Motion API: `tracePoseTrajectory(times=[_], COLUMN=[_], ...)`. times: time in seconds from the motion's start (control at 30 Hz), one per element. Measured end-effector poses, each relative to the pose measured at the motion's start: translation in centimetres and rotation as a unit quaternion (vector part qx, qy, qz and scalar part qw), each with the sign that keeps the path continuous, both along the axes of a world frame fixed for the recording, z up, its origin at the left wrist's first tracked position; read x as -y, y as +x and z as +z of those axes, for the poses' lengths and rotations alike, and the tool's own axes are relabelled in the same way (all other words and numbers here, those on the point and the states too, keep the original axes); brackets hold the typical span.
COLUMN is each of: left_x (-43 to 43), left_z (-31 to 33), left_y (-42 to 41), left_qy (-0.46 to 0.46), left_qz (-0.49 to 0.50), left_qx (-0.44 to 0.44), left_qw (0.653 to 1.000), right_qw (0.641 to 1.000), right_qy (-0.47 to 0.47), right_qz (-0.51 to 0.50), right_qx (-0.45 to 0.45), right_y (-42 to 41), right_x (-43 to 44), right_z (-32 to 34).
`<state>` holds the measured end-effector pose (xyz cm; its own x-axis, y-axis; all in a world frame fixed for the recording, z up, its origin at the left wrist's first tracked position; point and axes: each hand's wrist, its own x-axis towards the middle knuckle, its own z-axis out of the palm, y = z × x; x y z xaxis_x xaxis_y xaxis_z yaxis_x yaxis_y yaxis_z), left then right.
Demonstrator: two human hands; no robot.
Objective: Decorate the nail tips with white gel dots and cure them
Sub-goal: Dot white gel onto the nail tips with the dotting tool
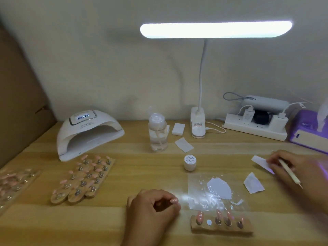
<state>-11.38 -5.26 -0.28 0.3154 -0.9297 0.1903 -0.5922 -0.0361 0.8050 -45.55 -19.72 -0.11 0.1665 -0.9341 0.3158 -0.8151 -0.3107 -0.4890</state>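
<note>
My left hand (152, 210) rests on the wooden table with its fingers curled and pinches a small pink nail tip (174, 200). Just to its right lies a wooden holder strip (246, 229) carrying several pink nail tips, with one slot bare. My right hand (294, 167) holds a thin dotting pen (289, 172), point toward me, and touches a white wipe (260, 162). A clear sheet (197, 183) with a smear of white gel (219, 188) lies between my hands. The small white gel jar (190, 162) stands closed behind it. The white curing lamp (87, 132) sits at the back left.
More wooden strips of pink nail tips (85, 176) lie at the left, with another set (14, 183) at the table's left edge. A clear pump bottle (158, 134), white pads (178, 129), desk lamp base (197, 125), power strip (255, 128) and purple box (308, 130) line the back.
</note>
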Motion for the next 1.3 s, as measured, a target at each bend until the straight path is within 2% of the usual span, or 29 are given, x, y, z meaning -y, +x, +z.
tracePoseTrajectory(times=[0.07,0.23,0.3,0.37,0.47,0.5,0.53,0.6,0.83,1.0,1.13,1.3], left_x=[0.1,0.3,0.4,0.5,0.6,0.7,0.8,0.7,0.9,1.0,0.9,1.0], left_z=[-0.1,-0.2,-0.3,-0.4,-0.4,-0.5,-0.7,-0.3,-1.2,-1.5,-1.7,-2.4], left_y=[-0.1,0.2,0.2,0.3,0.4,0.6,0.7,0.7,1.0,0.9,1.0,0.9], left_qy=[0.018,0.03,0.017,-0.01,-0.026,-0.021,-0.017,-0.008,-0.018,-0.021,-0.04,-0.034], left_qz=[-0.017,-0.016,-0.021,-0.03,-0.044,-0.048,-0.044,-0.035,-0.053,-0.045,-0.046,-0.037], left_qx=[0.055,0.118,0.118,0.106,0.163,0.222,0.239,0.23,0.266,0.267,0.254,0.246], left_qw=[0.998,0.992,0.993,0.994,0.985,0.974,0.97,0.973,0.962,0.963,0.965,0.968], right_qw=[0.999,0.986,0.975,0.965,0.955,0.955,0.959,0.965,0.96,0.924,0.914,0.917], right_qy=[-0.008,-0.059,-0.083,-0.12,-0.16,-0.147,-0.124,-0.093,-0.107,-0.208,-0.262,-0.263], right_qz=[0.016,0.122,0.168,0.202,0.227,0.235,0.238,0.237,0.259,0.308,0.295,0.287], right_qx=[0.04,0.1,0.121,0.116,0.108,0.102,0.092,0.06,-0.026,-0.087,-0.09,-0.09], right_y=[1.3,8.2,11.7,15.5,21.4,23.2,24.8,27.0,27.6,27.5,27.8,28.3], right_x=[0.0,-0.9,-0.4,0.8,3.6,4.5,5.3,6.3,7.2,6.2,5.6,5.6], right_z=[1.1,7.3,9.2,10.6,11.6,11.6,11.5,11.0,9.4,9.4,9.3,9.6])
